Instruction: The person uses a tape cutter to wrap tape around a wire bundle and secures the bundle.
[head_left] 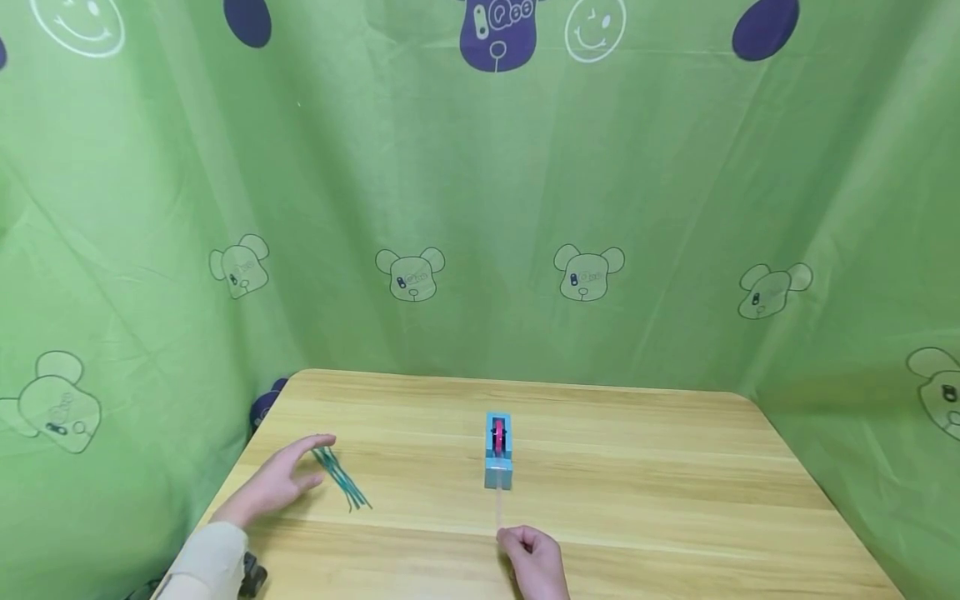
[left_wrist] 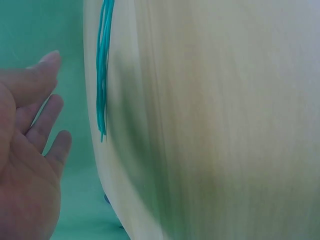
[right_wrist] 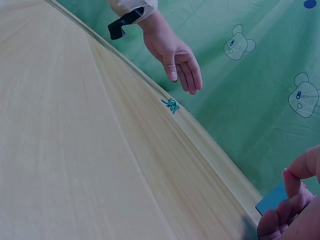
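Observation:
A bundle of thin green strands [head_left: 343,479] [left_wrist: 103,75] [right_wrist: 171,105] lies on the left of the table; whether they are cords or wire ties, I cannot tell. My left hand [head_left: 279,479] [left_wrist: 30,150] [right_wrist: 176,55] hovers beside it with fingers extended and thumb apart, holding nothing. Mid-table stands a light blue tape dispenser [head_left: 498,477] [right_wrist: 272,199] with a pink tape core [head_left: 498,436]. From its front a clear strip of tape [head_left: 498,507] stretches toward me. Its free end is pinched between the thumb and finger of my right hand [head_left: 536,560] [right_wrist: 292,210].
The wood-grain table [head_left: 637,475] has rounded far corners. A green curtain [head_left: 480,183] with printed bear heads hangs close around its back and sides. On my left wrist sits a black device [head_left: 252,575] below a light sleeve [head_left: 210,562].

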